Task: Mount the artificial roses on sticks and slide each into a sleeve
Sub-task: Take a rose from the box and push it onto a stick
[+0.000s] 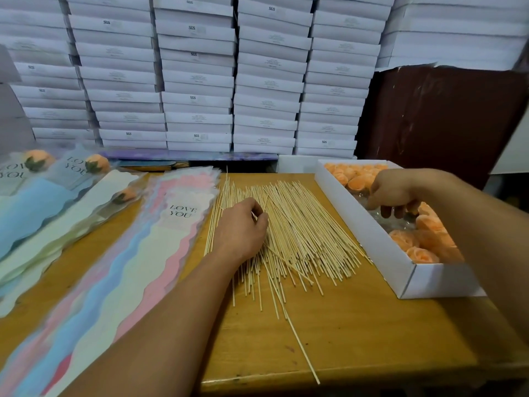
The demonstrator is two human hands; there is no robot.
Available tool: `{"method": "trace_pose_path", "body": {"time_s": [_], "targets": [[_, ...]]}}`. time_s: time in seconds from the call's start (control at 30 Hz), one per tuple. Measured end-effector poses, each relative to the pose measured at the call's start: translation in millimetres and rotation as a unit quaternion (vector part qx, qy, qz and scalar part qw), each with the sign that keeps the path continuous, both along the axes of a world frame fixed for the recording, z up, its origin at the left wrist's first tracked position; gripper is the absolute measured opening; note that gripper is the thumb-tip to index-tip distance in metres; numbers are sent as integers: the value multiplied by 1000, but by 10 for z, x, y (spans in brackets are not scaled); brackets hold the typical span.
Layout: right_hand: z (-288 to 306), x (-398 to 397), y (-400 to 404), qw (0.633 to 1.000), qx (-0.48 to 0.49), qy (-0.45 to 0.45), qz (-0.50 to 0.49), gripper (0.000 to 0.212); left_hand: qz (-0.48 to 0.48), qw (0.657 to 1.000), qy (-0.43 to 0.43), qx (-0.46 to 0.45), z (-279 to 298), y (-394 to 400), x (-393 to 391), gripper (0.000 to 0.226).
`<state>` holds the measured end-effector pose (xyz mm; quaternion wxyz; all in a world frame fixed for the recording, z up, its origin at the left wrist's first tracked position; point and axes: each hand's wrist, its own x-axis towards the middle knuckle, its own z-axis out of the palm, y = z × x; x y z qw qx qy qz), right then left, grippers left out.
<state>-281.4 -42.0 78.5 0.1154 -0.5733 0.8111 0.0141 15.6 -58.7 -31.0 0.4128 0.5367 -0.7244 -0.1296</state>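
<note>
A wide pile of thin wooden sticks (297, 224) lies on the wooden table (357, 339). My left hand (243, 227) rests on the pile, with thumb and fingers pinching one stick near its top. My right hand (393, 193) reaches down into a white box (380, 239) of peach artificial roses (420, 255), fingers curled over the clear plastic lining; whether it holds a rose is hidden. A stack of pastel "LOVE YOU" sleeves (160, 242) lies to the left of the sticks. Sleeved roses (94, 164) lie at the far left.
White flat boxes (197, 81) are stacked in a wall behind the table. A dark brown panel (443, 116) stands at the back right. One stray stick (303, 351) points toward the table's front edge.
</note>
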Motion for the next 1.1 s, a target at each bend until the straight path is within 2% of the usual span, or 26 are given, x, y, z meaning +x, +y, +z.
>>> {"method": "trace_pose_path", "body": {"time_s": [0.13,0.23,0.4,0.63,0.73,1.0,1.1], "targets": [[112,-6,173,992,122,-16,27,22,0,1000,2,2,-1,2,8,10],[228,-13,308,983,169,-37,63,25,0,1000,1,11,8,4,9,9],[154,104,384,967,233,23,95,27,-7,1000,0,13,11,17,-9,10],[-29,158,331,974,202,76,69,37,-7,1000,1,9,11,28,2,10],[-54,138,316,978,186,72,66,44,-4,1000,-3,10,13,27,1,10],[-46,105,313,994,99,48,18,28,-2,1000,-6,18,13,24,-6,10],[-10,78,258,999,19,43,1,26,-2,1000,-5,17,14,24,-10,10]]}}
